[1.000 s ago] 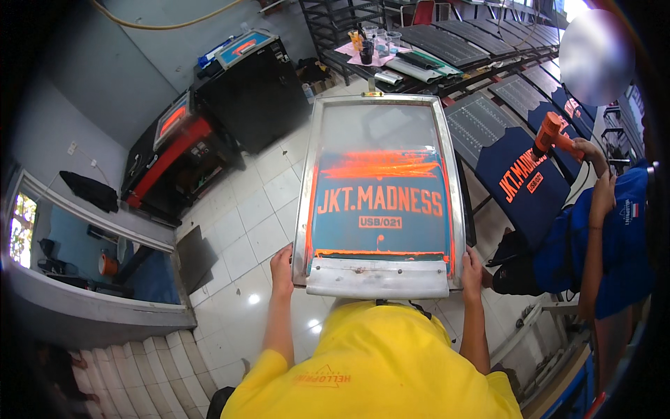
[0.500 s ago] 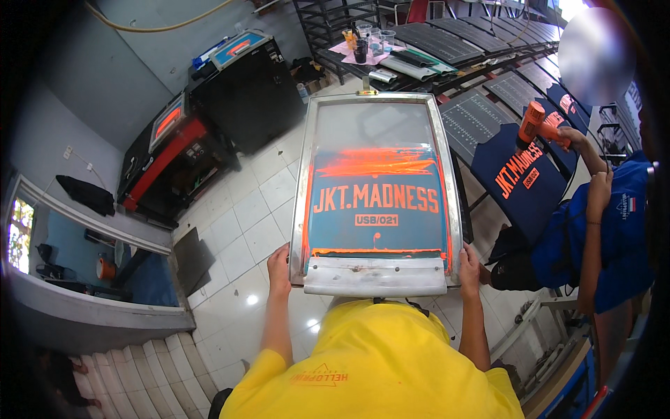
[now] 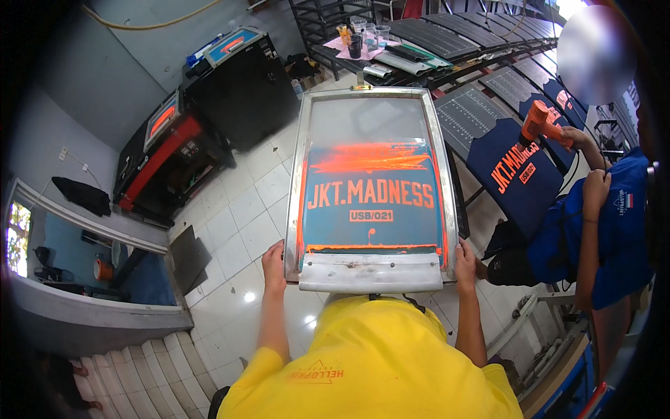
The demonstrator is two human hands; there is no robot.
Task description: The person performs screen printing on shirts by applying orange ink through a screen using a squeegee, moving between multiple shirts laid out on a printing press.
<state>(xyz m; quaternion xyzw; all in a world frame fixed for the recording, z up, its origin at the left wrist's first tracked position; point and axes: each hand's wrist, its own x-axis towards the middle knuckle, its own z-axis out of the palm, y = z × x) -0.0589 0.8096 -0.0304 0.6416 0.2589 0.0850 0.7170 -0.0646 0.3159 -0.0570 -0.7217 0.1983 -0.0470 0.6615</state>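
Squarely between both hands' fingers (image 3: 273,260): printing screen frame (image 3: 371,272).

Frame (image 3: 370,181): held between left hand (image 3: 273,269) and right hand (image 3: 465,265)
Shirt (image 3: 516,174): right of frame
Machines (image 3: 209,112): left

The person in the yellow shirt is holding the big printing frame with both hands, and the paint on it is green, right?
Not quite. The ink on the printing frame is orange, not green, as the head view shows. The rest is right: the left hand and right hand each grip a side of the frame's near end.
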